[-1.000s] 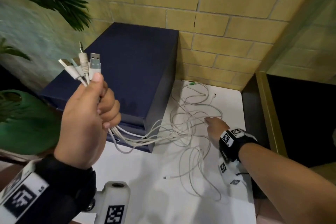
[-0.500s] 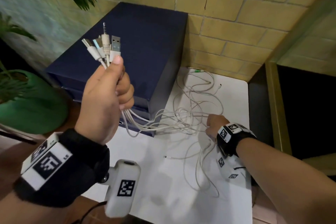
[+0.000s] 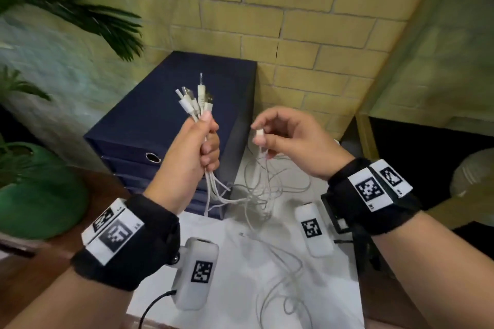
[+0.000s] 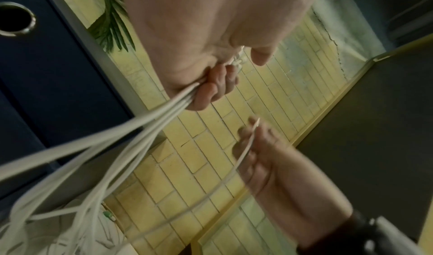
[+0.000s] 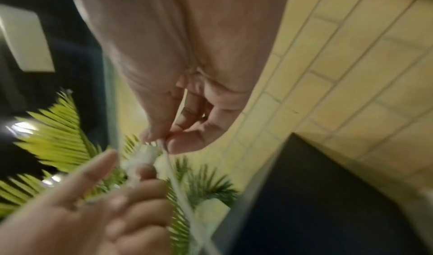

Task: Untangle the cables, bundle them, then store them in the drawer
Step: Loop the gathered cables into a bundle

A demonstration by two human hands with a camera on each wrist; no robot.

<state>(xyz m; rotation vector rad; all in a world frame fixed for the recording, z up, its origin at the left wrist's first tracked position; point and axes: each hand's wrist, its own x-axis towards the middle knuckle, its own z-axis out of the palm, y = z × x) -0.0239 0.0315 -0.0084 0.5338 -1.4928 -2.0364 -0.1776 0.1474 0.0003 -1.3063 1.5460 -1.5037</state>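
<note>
- Fist of my left hand (image 3: 191, 152) grips gathered white cables (image 3: 211, 184), plugs (image 3: 196, 100) fanned above.
- Thumb and fingertips of my right hand (image 3: 290, 141) pinch one white connector (image 3: 259, 136).

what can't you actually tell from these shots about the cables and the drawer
- Connector type in the right hand: head view, fingers cover most of the white plug.
- How the loose cables on the white table knot together: head view, too thin and overlapping.
- Count of cables in the left hand: left wrist view, motion blur; the palm hides the plugs.
- Drawer unit contents: drawers shut.
- Right wrist view: blurred throughout.
</note>
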